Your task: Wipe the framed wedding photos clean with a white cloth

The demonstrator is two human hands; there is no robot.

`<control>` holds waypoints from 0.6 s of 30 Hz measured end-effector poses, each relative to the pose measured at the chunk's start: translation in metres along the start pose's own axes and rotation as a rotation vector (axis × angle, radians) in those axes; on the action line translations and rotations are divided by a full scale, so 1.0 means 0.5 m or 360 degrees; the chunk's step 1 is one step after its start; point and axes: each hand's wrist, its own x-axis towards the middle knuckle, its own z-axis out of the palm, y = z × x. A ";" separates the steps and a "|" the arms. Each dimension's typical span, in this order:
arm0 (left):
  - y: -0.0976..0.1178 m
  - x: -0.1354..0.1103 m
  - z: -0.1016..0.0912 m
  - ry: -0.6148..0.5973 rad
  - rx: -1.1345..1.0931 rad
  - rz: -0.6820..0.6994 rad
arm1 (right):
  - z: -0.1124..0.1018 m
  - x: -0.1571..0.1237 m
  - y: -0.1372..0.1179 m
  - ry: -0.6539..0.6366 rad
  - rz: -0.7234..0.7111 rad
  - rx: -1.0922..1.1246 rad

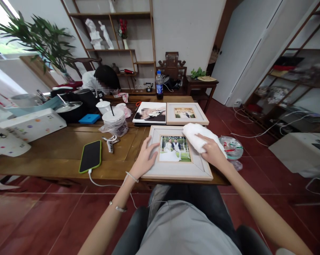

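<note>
A pale wooden picture frame [176, 171] with a wedding photo lies flat at the near edge of the wooden table [61, 156]. My left hand [145, 157] rests on the frame's left border, fingers stretched out flat. My right hand [211, 150] presses a white cloth [195, 136] onto the frame's upper right corner, fingers curled over the cloth. A second, smaller framed photo [187, 113] and a photo book [150, 113] lie just beyond.
A phone [90, 156] in a green case lies left of the frame, cable hanging off the edge. A lidded cup in a plastic bag [114, 122], a metal clip [110, 141], pots and boxes fill the left. A bottle [159, 85] stands far back. A person sits behind the table.
</note>
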 end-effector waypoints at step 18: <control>-0.036 0.040 0.010 0.0050 -0.0068 -0.0008 | 0.021 -0.008 0.009 0.0142 0.0001 0.0047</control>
